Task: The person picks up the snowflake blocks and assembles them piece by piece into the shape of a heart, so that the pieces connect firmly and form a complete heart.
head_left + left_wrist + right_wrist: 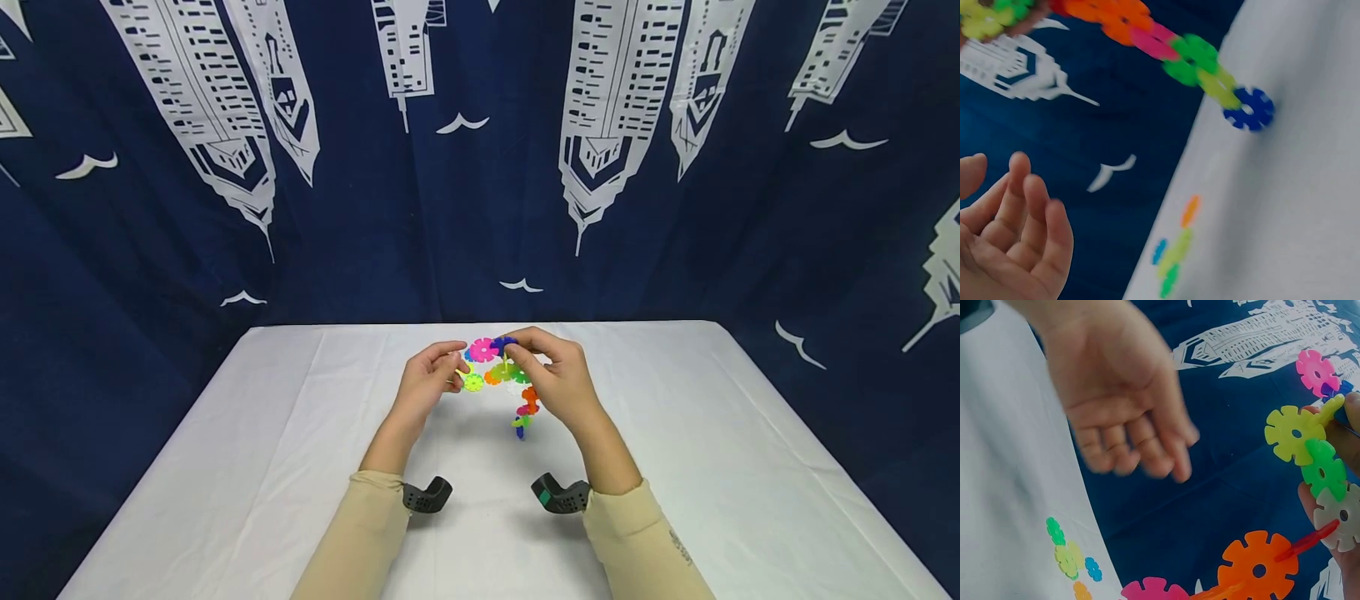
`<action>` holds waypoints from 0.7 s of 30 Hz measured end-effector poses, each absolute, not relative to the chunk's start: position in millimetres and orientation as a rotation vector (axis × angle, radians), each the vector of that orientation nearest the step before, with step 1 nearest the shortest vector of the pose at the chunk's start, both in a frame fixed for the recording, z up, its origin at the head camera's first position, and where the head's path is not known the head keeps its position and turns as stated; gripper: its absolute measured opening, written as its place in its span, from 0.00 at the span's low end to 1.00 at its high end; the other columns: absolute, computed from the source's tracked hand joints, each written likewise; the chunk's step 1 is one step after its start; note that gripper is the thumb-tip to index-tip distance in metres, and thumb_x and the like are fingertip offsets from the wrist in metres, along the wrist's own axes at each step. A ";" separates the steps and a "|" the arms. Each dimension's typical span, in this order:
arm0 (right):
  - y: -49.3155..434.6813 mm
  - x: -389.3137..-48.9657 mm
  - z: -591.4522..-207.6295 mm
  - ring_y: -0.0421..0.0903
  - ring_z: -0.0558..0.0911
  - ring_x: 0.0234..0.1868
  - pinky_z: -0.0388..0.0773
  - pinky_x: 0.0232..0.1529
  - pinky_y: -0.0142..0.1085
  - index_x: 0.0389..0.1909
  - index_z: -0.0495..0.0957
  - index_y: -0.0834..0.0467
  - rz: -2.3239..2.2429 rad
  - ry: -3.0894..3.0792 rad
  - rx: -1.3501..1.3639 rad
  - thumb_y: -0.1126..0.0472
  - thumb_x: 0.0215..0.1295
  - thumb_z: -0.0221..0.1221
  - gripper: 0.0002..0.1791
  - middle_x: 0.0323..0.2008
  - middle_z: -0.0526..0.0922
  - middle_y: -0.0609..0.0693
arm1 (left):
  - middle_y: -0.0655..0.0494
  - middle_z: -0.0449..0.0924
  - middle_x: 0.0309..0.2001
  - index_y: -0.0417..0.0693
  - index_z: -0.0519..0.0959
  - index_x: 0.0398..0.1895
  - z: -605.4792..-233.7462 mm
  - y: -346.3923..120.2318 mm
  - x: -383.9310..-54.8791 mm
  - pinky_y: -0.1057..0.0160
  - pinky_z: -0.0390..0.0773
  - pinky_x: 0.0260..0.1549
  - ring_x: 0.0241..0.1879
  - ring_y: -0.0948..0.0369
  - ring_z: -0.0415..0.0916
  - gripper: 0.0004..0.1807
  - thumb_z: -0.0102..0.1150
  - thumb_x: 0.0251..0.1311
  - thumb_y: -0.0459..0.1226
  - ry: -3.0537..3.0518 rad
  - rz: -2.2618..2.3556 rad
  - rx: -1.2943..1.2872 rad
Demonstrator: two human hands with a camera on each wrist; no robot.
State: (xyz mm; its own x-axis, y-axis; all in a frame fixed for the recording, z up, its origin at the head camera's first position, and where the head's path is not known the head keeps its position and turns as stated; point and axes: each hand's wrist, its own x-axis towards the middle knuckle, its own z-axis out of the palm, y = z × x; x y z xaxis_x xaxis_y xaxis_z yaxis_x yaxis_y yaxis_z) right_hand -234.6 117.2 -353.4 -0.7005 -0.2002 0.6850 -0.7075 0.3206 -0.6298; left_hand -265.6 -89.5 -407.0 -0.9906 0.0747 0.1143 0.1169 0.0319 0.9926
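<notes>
My right hand [561, 375] pinches a blue notched disc [504, 345] of a chain of flower-shaped interlocking discs. A pink disc [1317, 373] joins the blue one. Below come yellow [1295, 433], green [1324, 472], white [1342, 515], red and orange [1259, 565] discs. The chain hangs down to a blue end disc [1249, 109], past pink, green and yellow-green pieces. My left hand [429, 379] is raised beside the pink disc, apart from it. Its fingers are loosely bent and hold nothing, as the right wrist view shows. Part of the chain is hidden by the right hand.
Several loose discs lie on the white-covered table [300, 467] toward its far edge, among them a blue one [1093, 569] and an orange one [1190, 211]. A dark blue curtain [420, 217] with white building prints hangs behind the table.
</notes>
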 end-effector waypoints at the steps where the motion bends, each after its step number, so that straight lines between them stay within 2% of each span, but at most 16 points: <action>1: 117.0 -234.4 -353.1 0.38 0.83 0.36 0.82 0.42 0.30 0.39 0.85 0.61 1.371 -2.093 0.800 0.68 0.67 0.62 0.04 0.32 0.88 0.52 | 0.49 0.84 0.38 0.43 0.79 0.58 -412.0 -88.9 -267.8 0.66 0.81 0.36 0.32 0.60 0.78 0.15 0.53 0.72 0.35 -2.251 -2.104 -0.210; 5: 115.4 -234.1 -352.9 0.39 0.83 0.35 0.81 0.41 0.27 0.39 0.85 0.62 1.383 -2.060 0.789 0.69 0.66 0.62 0.04 0.33 0.88 0.54 | 0.47 0.85 0.49 0.41 0.79 0.58 -430.4 -87.6 -274.2 0.61 0.79 0.46 0.44 0.59 0.79 0.16 0.56 0.70 0.34 -2.351 -1.877 -0.214; 8: 113.5 -233.9 -353.3 0.38 0.82 0.35 0.81 0.42 0.26 0.39 0.84 0.63 1.417 -2.046 0.773 0.69 0.67 0.61 0.04 0.34 0.88 0.56 | 0.50 0.83 0.55 0.45 0.80 0.58 -442.3 -88.4 -277.1 0.55 0.78 0.53 0.54 0.55 0.77 0.16 0.57 0.69 0.35 -2.429 -1.743 -0.154; 11: 111.6 -234.3 -354.4 0.37 0.82 0.36 0.81 0.44 0.25 0.39 0.84 0.64 1.457 -2.051 0.763 0.68 0.68 0.61 0.04 0.34 0.88 0.56 | 0.47 0.81 0.59 0.48 0.80 0.58 -451.7 -89.8 -279.7 0.47 0.76 0.59 0.62 0.49 0.75 0.16 0.57 0.68 0.36 -2.494 -1.643 -0.086; 15: 110.4 -234.7 -355.9 0.38 0.81 0.36 0.81 0.44 0.27 0.39 0.83 0.64 1.469 -2.078 0.759 0.68 0.68 0.60 0.05 0.34 0.87 0.56 | 0.44 0.78 0.63 0.50 0.79 0.61 -460.8 -91.6 -282.9 0.41 0.69 0.66 0.68 0.44 0.70 0.18 0.57 0.68 0.38 -2.601 -1.511 -0.072; 18: 111.4 -235.3 -356.5 0.38 0.81 0.35 0.81 0.44 0.27 0.39 0.83 0.63 1.452 -2.097 0.741 0.67 0.68 0.61 0.04 0.33 0.87 0.55 | 0.48 0.75 0.67 0.50 0.78 0.63 -465.5 -92.5 -283.9 0.40 0.60 0.71 0.71 0.46 0.66 0.19 0.57 0.69 0.38 -2.673 -1.416 -0.103; 21: 113.5 -236.9 -357.3 0.38 0.80 0.35 0.81 0.43 0.28 0.38 0.83 0.62 1.439 -2.104 0.720 0.66 0.69 0.61 0.04 0.32 0.86 0.54 | 0.52 0.74 0.68 0.49 0.78 0.63 -468.9 -93.3 -283.8 0.38 0.54 0.72 0.73 0.47 0.65 0.20 0.56 0.69 0.38 -2.722 -1.321 -0.140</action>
State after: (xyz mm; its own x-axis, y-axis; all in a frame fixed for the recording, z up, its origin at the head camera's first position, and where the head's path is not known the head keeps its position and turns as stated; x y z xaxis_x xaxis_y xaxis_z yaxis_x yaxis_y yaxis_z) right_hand -236.9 113.5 -357.3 -0.7422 -0.1489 0.6534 -0.6629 0.3058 -0.6833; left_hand -283.8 -93.3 -468.9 -0.9894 0.0337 0.1413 0.1318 0.6164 0.7763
